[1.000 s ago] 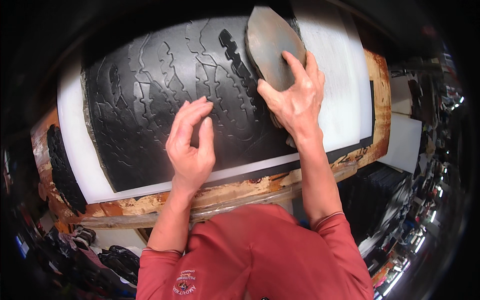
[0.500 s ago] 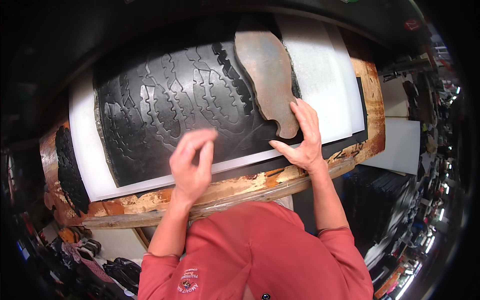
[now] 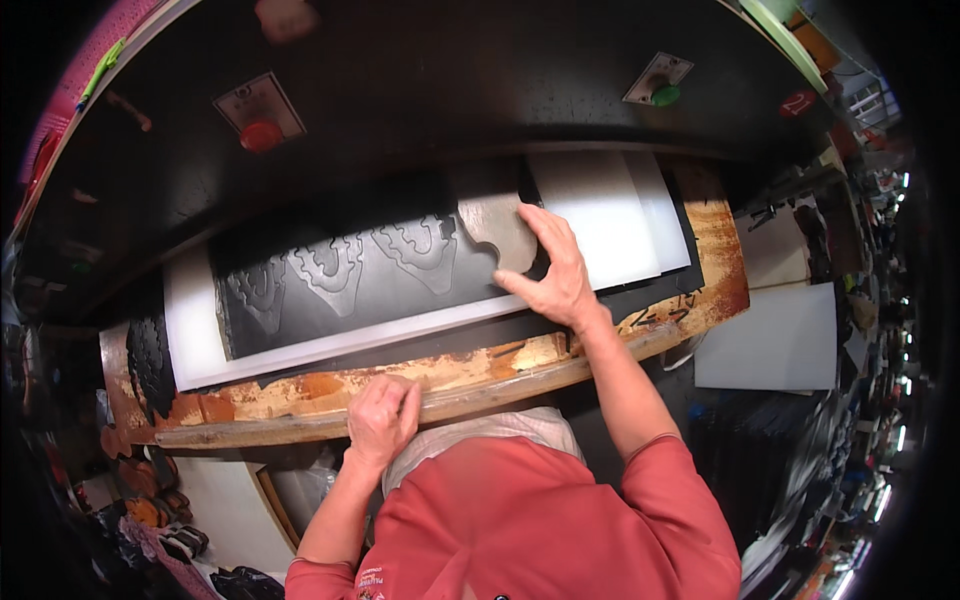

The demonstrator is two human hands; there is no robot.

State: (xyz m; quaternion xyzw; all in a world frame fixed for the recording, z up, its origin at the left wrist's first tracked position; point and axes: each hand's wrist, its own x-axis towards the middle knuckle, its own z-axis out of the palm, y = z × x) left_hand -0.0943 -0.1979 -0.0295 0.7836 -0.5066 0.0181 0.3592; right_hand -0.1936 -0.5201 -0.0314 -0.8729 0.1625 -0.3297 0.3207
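A sole-shaped metal cutting die (image 3: 498, 230) lies on a black rubber sheet (image 3: 390, 300), its far end hidden under the dark machine head. My right hand (image 3: 560, 275) is on the die's near end, fingers along its right edge and thumb at the near tip. Several sole-shaped outlines with jagged tread lines mark the sheet to the left of the die. Close to the bench's wooden front edge, my left hand (image 3: 383, 412) is curled closed, with nothing seen in it.
White boards (image 3: 595, 225) lie beneath the sheet on a worn wooden bench (image 3: 450, 372). Overhead hangs the black machine head (image 3: 450, 90), bearing a red button (image 3: 261, 136) and a green button (image 3: 665, 95). A white panel (image 3: 770, 340) stands at the right.
My left hand has drawn back from over the rubber sheet to the bench's front edge and curled closed. My right hand stays at the die. The view has tilted up, showing more of the machine.
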